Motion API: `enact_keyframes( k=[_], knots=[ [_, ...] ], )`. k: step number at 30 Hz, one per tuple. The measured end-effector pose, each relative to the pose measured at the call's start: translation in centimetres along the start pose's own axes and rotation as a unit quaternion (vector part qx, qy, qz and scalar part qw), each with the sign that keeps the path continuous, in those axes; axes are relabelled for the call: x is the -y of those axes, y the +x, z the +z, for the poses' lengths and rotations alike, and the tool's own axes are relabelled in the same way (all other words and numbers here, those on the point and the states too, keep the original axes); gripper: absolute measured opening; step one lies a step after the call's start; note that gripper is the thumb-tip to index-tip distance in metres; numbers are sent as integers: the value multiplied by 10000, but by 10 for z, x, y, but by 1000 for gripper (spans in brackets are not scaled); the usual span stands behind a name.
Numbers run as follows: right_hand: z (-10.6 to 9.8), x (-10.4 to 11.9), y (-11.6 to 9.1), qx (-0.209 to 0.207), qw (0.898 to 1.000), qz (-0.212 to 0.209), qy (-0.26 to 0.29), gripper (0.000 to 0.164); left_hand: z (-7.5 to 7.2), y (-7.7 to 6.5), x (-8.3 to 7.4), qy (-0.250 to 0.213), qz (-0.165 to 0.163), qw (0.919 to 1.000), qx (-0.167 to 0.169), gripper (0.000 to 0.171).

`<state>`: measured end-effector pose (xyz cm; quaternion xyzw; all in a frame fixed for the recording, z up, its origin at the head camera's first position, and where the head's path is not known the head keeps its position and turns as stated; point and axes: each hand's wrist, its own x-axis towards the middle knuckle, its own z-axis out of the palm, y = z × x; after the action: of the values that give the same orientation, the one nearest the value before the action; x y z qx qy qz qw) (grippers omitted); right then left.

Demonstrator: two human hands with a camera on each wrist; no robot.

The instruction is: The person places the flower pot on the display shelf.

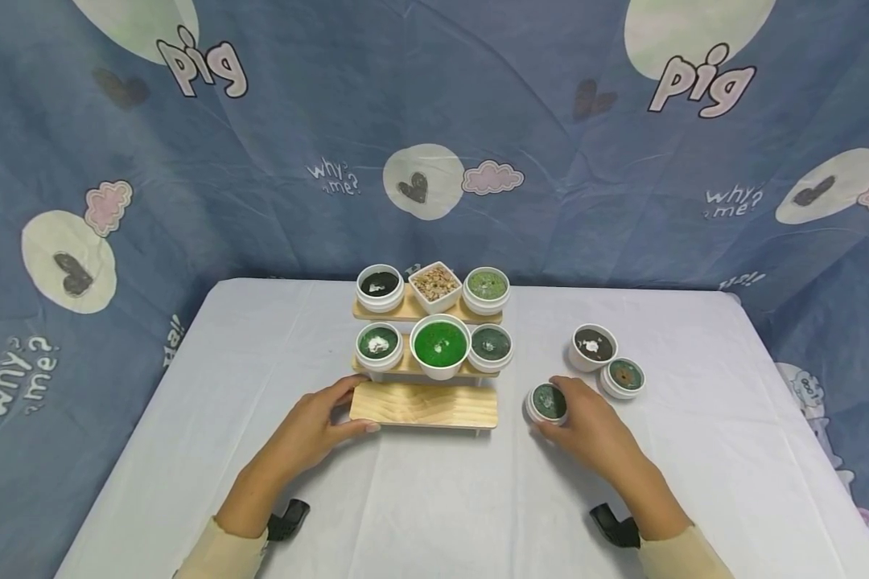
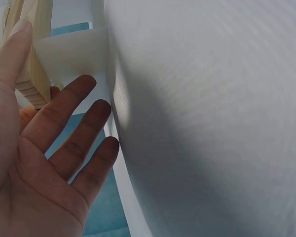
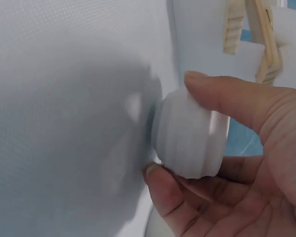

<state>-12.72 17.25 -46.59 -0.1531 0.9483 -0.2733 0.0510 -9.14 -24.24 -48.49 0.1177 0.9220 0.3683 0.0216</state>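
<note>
My left hand point(image 1: 307, 430) pinches the left end of the bare lowest wooden board point(image 1: 423, 404) of a tiered stand. In the left wrist view its thumb lies along the board end point(image 2: 37, 74), and the other fingers spread out past it. Right of the stand, my right hand point(image 1: 590, 422) grips a small white ribbed cup point(image 1: 548, 402) with dark green contents between thumb and fingers. The right wrist view shows the side of this cup point(image 3: 190, 136) close over the white cloth. Two more cups, one dark-filled point(image 1: 593, 347) and one green with a brown centre point(image 1: 623, 378), stand just beyond that hand.
On the middle tier sit a white bowl of bright green point(image 1: 440, 346) and two green-filled cups point(image 1: 379, 346). The top tier carries a square dish of brown bits point(image 1: 435, 286) between a dark cup point(image 1: 380, 287) and a light green one point(image 1: 486, 289). A blue printed cloth point(image 1: 550, 161) hangs behind.
</note>
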Motion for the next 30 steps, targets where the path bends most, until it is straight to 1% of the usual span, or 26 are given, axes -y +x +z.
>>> enact_keyframes(
  k=[9, 17, 23, 27, 30],
  knots=[
    [-1, 5, -4, -269, 9978, -416, 445, 67, 0, -1, 0, -44, -31, 10000, 29, 77],
    [-4, 21, -10, -511, 9950, -526, 678, 66, -1, -1, -2, -46, -44, 10000, 22, 77],
    [-1, 41, -14, -443, 9922, -628, 978, 66, -1, -2, -2, -1, -62, 10000, -16, 76],
    [5, 55, -15, -339, 9905, -710, 1126, 68, -1, -1, -2, -27, -81, 10000, -8, 77],
    [11, 66, -13, -263, 9889, -847, 1191, 70, 0, -1, -3, -50, -100, 9999, 14, 78]
  ],
)
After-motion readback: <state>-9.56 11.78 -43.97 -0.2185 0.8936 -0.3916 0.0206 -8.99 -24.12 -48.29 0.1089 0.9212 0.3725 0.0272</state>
